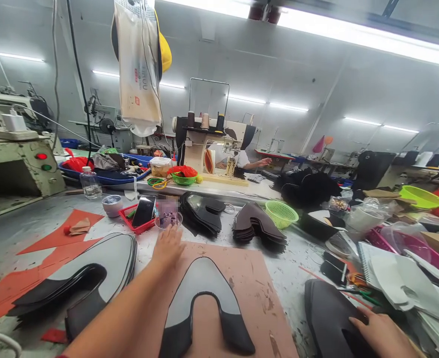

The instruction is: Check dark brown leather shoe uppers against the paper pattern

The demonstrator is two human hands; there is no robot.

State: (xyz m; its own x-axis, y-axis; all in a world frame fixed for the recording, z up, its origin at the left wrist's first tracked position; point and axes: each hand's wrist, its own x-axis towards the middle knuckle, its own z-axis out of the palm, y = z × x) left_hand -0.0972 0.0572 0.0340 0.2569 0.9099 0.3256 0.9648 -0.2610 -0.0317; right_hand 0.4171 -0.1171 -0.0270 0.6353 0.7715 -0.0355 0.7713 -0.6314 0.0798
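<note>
My left hand [168, 244] reaches forward over the far edge of the pink work board [257, 283], fingers stretched toward a small blurred object [167, 213] beside a propped phone [144, 211]. A grey and black U-shaped shoe upper [204, 303] lies on the board in front of me. My right hand [382, 334] rests at the lower right with its fingers on a dark stack of shoe pieces [327, 318]; its fingertips lie flat on the top piece.
A stack of grey and black uppers [92, 278] lies at left over orange sheets [51, 238]. Black piece stacks [200, 211] and brown ones [257, 223], a green basket [281, 213], a red tray [135, 223], a sewing machine [212, 144] and a seated person's arm [257, 163] are beyond. Clutter fills the right side.
</note>
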